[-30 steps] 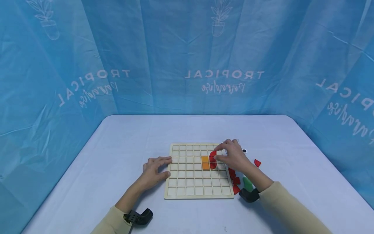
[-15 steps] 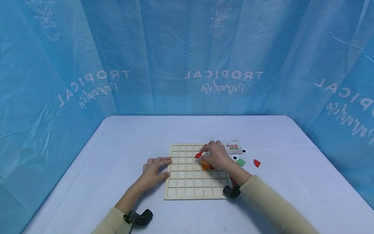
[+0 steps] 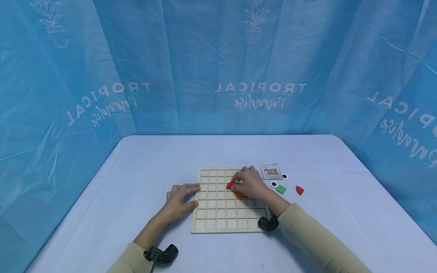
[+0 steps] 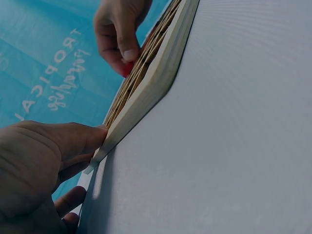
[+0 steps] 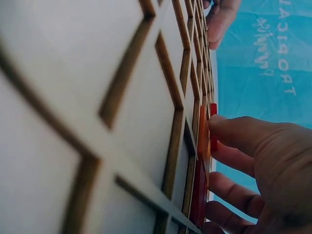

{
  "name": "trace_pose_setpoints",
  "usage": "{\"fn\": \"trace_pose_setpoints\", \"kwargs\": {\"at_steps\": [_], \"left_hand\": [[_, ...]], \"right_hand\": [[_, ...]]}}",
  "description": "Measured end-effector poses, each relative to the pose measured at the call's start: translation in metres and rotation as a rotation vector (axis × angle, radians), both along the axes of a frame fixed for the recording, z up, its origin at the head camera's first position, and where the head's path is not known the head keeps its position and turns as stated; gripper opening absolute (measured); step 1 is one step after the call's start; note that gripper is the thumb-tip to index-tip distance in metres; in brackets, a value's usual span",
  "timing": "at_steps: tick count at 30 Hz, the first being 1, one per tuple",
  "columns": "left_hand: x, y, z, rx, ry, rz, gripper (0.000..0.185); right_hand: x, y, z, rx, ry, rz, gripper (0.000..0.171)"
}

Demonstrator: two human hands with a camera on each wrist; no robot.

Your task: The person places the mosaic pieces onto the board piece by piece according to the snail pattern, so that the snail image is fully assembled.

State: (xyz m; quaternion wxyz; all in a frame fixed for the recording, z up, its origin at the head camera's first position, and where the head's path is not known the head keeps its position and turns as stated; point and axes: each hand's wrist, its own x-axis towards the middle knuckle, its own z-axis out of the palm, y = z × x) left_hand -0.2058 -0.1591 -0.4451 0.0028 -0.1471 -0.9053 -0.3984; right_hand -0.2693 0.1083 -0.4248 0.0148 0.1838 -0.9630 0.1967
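The right hand (image 3: 250, 182) lies over the upper middle of the wooden grid board (image 3: 222, 216), its fingertips pinching a small red piece (image 3: 230, 185) that sits at or just above a cell to the left of the fingers; whether the piece is fully seated in the cell cannot be told. Just under the same hand an orange piece (image 3: 239, 195) lies in the board, partly covered by the palm, and the right wrist view shows the orange piece (image 5: 202, 139) standing beside a red edge right at the fingertips (image 5: 229, 127). The left hand (image 3: 181, 200) rests on the worktop (image 3: 143, 167) against the board's left edge, fingers spread and fairly straight, with the fingertips touching the wooden rim; the left wrist view shows a finger (image 4: 80, 139) pressed to the board's corner (image 4: 146, 92). To the right of the right hand, well clear of the board, lie a small gridded card (image 3: 271, 171), two black-and-white round discs (image 3: 274, 184), a green piece (image 3: 281, 189) and another red piece (image 3: 299, 190).
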Motion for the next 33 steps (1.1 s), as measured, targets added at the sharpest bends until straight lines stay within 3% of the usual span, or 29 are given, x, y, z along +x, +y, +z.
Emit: {"fn": "trace_pose_setpoints", "kwargs": {"at_steps": [17, 23, 33], "left_hand": [[-0.001, 0.002, -0.001, 0.001, -0.022, 0.015, 0.046], [-0.001, 0.002, -0.001, -0.005, -0.02, 0.015, 0.047], [0.0, 0.001, 0.0, -0.012, -0.001, 0.014, 0.047]], "right_hand": [[0.002, 0.003, 0.002, -0.001, -0.003, 0.033, 0.023], [0.007, 0.021, 0.015, -0.084, 0.023, -0.017, 0.028], [0.023, 0.09, 0.018, -0.08, 0.045, -0.217, 0.035]]}}
